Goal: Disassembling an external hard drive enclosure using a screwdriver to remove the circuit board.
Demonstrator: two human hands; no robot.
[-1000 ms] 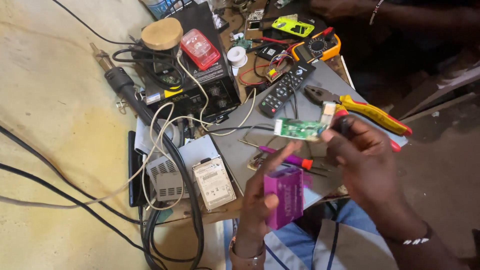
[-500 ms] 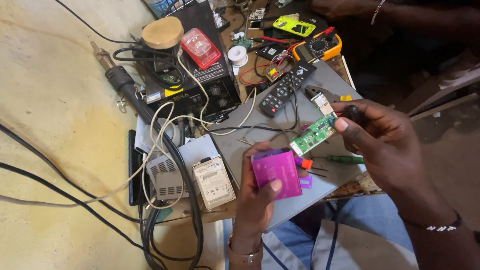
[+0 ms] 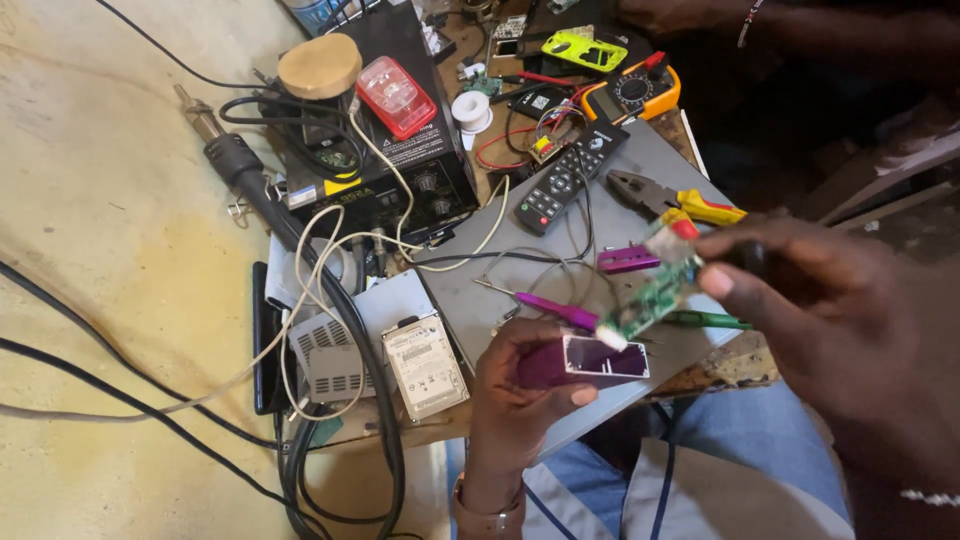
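The left hand grips a purple casing, open end up; the right hand pinches a green circuit board, its lower tip touching the casing's mouth, above the bench.

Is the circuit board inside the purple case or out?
Mostly out: the circuit board hangs from the right hand, only its tip at the purple case mouth.

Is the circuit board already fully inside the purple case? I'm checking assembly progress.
No: the right hand holds the green circuit board mostly outside the purple case, only its lower tip at the opening.
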